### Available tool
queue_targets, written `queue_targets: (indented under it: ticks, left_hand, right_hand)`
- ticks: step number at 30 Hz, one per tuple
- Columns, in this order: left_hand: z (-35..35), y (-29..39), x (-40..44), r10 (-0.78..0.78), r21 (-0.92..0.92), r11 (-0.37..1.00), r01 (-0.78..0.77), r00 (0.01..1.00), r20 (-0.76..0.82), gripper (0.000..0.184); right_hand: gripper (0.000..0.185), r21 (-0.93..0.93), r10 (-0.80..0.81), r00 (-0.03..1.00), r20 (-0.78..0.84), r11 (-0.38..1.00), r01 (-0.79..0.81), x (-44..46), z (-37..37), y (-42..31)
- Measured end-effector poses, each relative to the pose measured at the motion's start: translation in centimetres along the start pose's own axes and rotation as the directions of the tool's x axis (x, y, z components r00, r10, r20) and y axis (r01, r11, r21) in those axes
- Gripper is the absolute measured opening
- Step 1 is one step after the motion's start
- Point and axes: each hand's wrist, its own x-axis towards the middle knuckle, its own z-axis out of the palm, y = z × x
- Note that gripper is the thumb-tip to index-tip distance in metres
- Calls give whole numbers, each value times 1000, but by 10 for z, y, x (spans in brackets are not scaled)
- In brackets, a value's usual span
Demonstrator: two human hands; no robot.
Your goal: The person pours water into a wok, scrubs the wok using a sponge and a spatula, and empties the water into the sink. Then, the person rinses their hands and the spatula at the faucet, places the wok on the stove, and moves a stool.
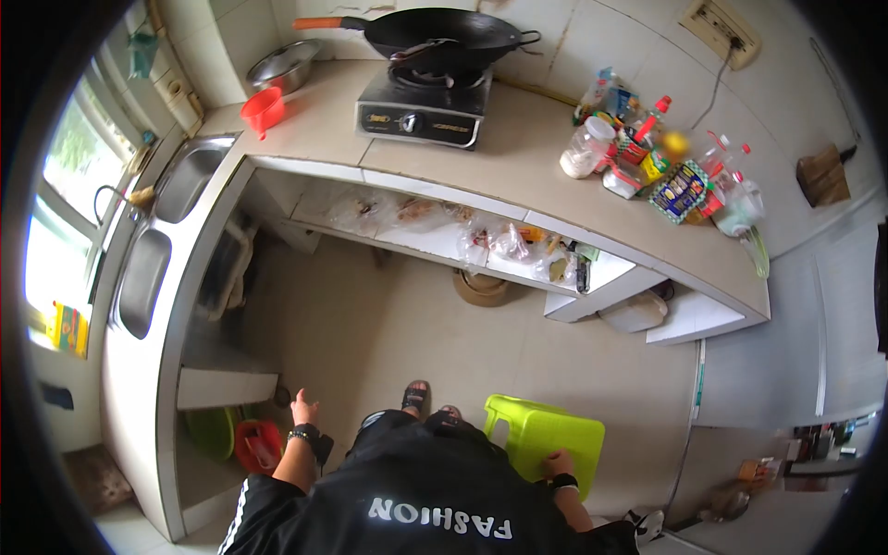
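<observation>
At the lower left, my left hand (304, 407) is raised with its fingers apart and nothing in it. A beaded bracelet and a black band are on that wrist. My right hand (557, 463) is at the upper face of a bright green plastic stool (581, 435), its fingers curled against it; the fingertips are partly hidden. The stool stands to the right of my sandalled feet (416, 396). Beside my left hand, under the counter, are a red basin (252, 446) and a green basin (211, 431).
A tiled counter (527, 171) curves ahead, with a gas stove (421, 111), black wok (444, 32), red ladle cup (265, 111) and several bottles and jars (680, 190). Twin sinks (145, 282) are at left. Bagged items (509, 242) lie on the lower shelf; a grey refrigerator (777, 361) is right.
</observation>
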Motion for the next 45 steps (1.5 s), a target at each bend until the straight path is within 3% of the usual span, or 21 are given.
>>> queue_targets:
  ticks: [5,11,14,17,20,22,23,25,27,28,31,32,36,40,43,45]
  left_hand:
    - [7,19,28,50,1,999,-51,996,76,60]
    - [24,57,90,214,120,963,-240,957,196,52]
    - [32,99,113,359,202,887,-416,894,267,48]
    - [30,162,130,505,339,673,-658,743,439,45]
    - [13,243,115,689,165,509,-845,515,510,39]
    - [9,310,94,797,65,320,-945,306,520,37]
    - [24,344,84,819,6,300,-954,261,511,38]
    - [39,393,61,839,-84,297,-951,219,498,39]
    - [52,450,19,770,-86,289,-954,178,613,39]
    - [110,458,67,875,-191,70,-979,-32,483,37]
    - [73,526,-103,764,-350,113,-930,-144,628,39]
    - [71,541,-139,726,-331,31,-943,-206,656,40]
    - [108,588,-207,617,-419,-103,-902,-388,685,38]
    - [159,625,-241,442,-438,-205,-875,-482,756,40]
    - [208,653,-261,261,-548,-331,-768,-633,729,41]
    - [240,668,-281,163,-564,-323,-760,-632,758,41]
  right_hand:
    - [24,-6,99,991,-86,995,-100,-24,-3,-15]
    - [23,70,214,967,-139,976,-205,-44,6,-15]
    - [24,133,321,937,-138,944,-303,-50,17,-4]
    - [23,126,359,916,-176,932,-341,-69,3,-13]
    - [21,212,406,880,-245,908,-360,-83,0,-16]
    - [19,291,492,838,-236,858,-422,-81,11,-7]
    - [18,301,533,826,-185,831,-468,-81,6,-9]
    - [18,430,587,768,-257,781,-453,-72,34,15]
    - [15,447,622,709,-333,766,-462,-63,52,19]
    - [15,469,642,693,-327,747,-471,-61,57,16]
    - [14,524,680,662,-314,706,-477,-52,50,18]
    - [14,550,700,647,-302,682,-482,-52,50,19]
    - [15,706,786,520,-334,574,-415,-56,69,25]
    - [12,758,848,433,-306,493,-428,-81,53,3]
    - [13,764,885,367,-288,443,-469,-102,58,-14]
    - [13,785,918,307,-252,379,-490,-113,69,-27]
